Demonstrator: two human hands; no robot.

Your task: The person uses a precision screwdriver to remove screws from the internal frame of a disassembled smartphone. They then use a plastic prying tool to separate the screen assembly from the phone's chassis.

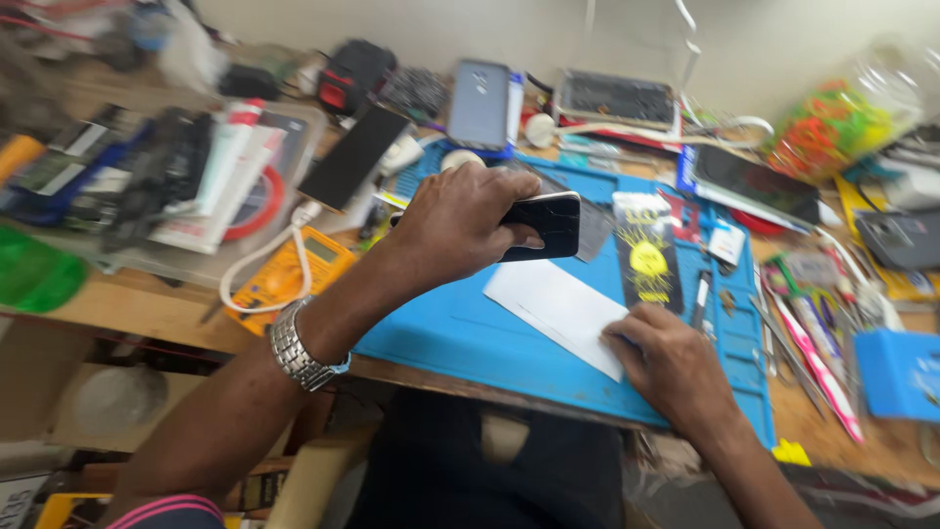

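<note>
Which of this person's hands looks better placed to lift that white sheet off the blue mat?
Probably the right hand: its fingers already rest on the white sheet, while the left hand grips a black phone.

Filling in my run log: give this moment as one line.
left hand: grips black phone over blue mat | right hand: rests on white sheet

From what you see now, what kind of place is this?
Probably a phone repair bench. The left hand holds a black phone over a blue work mat; a yellow multimeter and loose phones lie around.
</note>
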